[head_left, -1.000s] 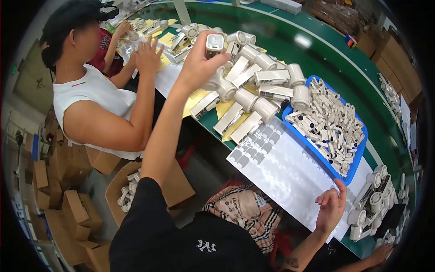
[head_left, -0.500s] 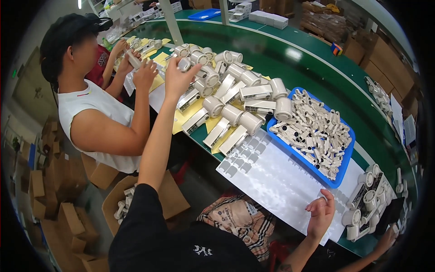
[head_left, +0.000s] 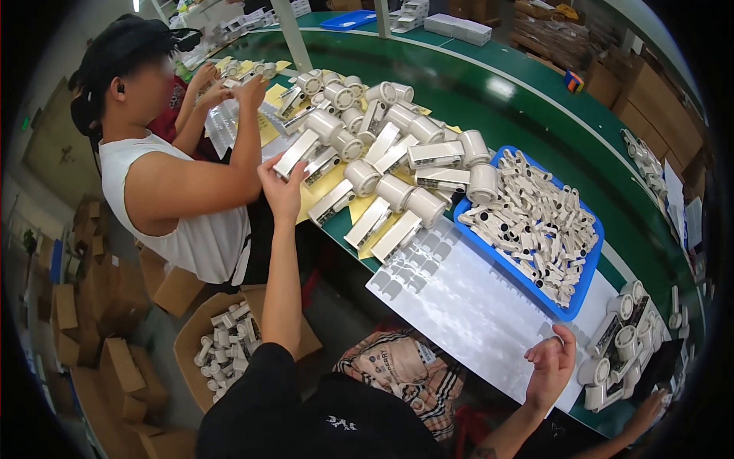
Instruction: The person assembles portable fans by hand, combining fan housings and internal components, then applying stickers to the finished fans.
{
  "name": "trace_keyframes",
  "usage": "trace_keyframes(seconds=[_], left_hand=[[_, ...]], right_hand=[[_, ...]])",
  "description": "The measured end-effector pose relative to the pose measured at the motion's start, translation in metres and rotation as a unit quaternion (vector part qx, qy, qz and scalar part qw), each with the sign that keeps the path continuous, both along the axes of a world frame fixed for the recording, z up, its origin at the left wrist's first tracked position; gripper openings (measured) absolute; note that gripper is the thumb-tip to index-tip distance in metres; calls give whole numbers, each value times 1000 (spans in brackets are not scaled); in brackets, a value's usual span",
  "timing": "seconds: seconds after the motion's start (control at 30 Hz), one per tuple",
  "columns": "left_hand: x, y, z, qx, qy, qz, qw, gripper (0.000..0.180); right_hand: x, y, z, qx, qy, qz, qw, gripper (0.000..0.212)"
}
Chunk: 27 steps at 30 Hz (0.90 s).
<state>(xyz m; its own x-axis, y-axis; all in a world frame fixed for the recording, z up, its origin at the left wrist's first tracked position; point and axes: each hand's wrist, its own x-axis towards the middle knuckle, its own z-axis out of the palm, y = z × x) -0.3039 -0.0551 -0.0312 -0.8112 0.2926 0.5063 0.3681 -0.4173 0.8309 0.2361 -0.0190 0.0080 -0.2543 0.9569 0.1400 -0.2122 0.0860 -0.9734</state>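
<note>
My left hand (head_left: 281, 190) is at the near-left edge of a pile, its fingers and thumb closed on the handle end of an off-white device with a boxy handle and a round head (head_left: 297, 154). Similar off-white devices (head_left: 436, 155) lie heaped to its right, some on yellow sheets. On the right, my right hand (head_left: 552, 367) hovers by the near edge of a white sheet printed with grey shapes (head_left: 466, 283). Its fingers are loosely bent and apart, with nothing visible in them. Behind the sheet, a blue tray (head_left: 564, 312) holds many small off-white parts.
A co-worker in a white sleeveless top (head_left: 172, 183) works at my left. Below stands an open cardboard box (head_left: 187, 344) with more devices. Another heap of devices (head_left: 625, 336) lies at the right, with another person's hand (head_left: 650, 409) nearby. The green table (head_left: 489, 96) curves away behind.
My left hand has come down and nearer from above the pile, now with a device in its grip. My right hand has shifted slightly right. The co-worker's hands have moved farther away.
</note>
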Motion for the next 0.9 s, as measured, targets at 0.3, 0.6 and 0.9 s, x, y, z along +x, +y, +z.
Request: trace_keyframes(seconds=[0.3, 0.6, 0.9], left_hand=[[-5, -28, -24, -4, -49, 62, 997, 45], [-28, -30, -78, -63, 16, 247, 967, 44], [-40, -57, -76, -114, -40, 190, 974, 47]], right_hand=[[-22, 3, 2, -2, -9, 30, 999, 37], [-20, -7, 3, -21, -9, 12, 1000, 31], [-30, -4, 16, -39, 5, 88, 995, 31]])
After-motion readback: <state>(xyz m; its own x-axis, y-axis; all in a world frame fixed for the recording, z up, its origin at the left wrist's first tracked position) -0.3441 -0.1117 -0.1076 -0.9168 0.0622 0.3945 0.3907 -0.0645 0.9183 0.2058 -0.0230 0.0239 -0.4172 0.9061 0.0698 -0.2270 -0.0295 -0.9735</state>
